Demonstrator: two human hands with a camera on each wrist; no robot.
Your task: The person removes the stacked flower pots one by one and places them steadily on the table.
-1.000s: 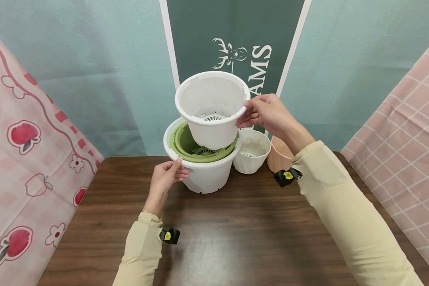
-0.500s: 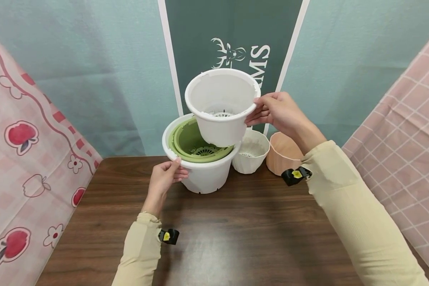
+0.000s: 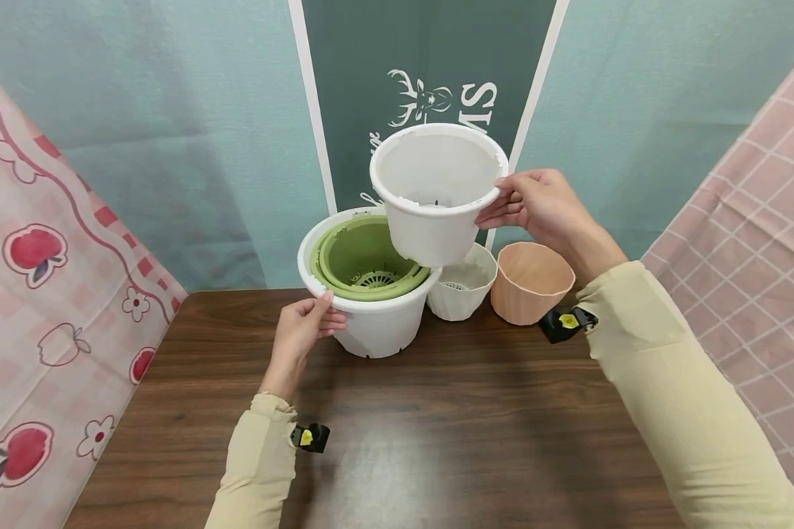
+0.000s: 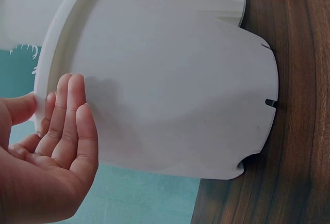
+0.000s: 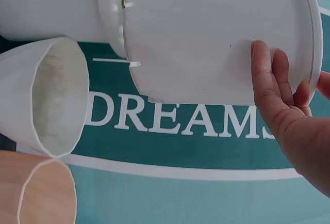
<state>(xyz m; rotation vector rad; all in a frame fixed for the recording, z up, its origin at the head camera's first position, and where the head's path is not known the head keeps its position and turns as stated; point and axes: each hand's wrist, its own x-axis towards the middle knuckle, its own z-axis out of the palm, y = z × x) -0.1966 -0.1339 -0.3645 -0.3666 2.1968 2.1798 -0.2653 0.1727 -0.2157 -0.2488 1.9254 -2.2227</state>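
Observation:
In the head view my right hand holds a smaller white flowerpot up in the air by its right rim, thumb on the rim and fingers below it. That pot overlaps the right side of a large white flowerpot standing on the table. Green flowerpots, one inside another, sit in the large pot, with a slotted bottom showing. My left hand pinches the large pot's front left rim, its thumb on the lip and fingers against the outer wall in the left wrist view.
To the right of the large pot stand a white faceted pot and a peach pot, side by side at the back of the brown wooden table. Behind them hangs a teal cloth; pink patterned cloths flank both sides.
My right hand has carried the smaller white pot rightward and slightly up from over the green pots, uncovering more of them and the peach pot. My left hand keeps its hold on the rim.

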